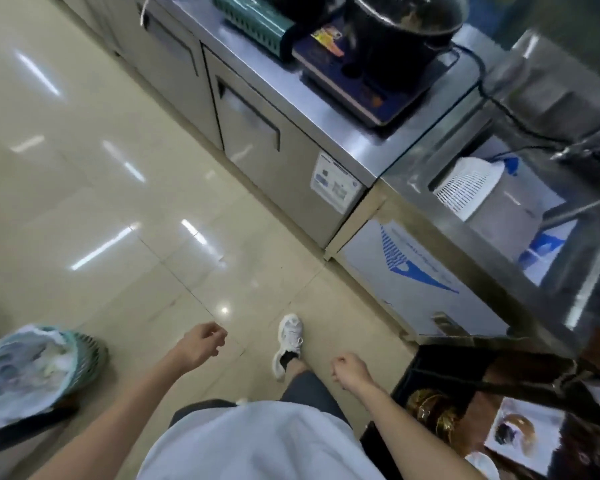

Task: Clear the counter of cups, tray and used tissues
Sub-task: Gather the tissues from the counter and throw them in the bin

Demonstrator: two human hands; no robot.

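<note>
Sitting at eight o'clock on the glossy floor (125, 188): a teal slatted waste bin (32, 367), white liner bulging over the rim, crammed with crumpled pale tissues and what may be cups, too blurred for telling apart. Hovering at six o'clock, left hand (201, 344), fingers loosely curling, holding nothing. Stepping forward just beside it, a white sneaker (289, 342). Hanging at five o'clock, right hand (350, 370), closing into a loose fist, gripping nothing visible. Running from twelve to three o'clock, the steel counter (291, 88), carrying a black pot (400, 29) and a sink (506, 209).
</note>
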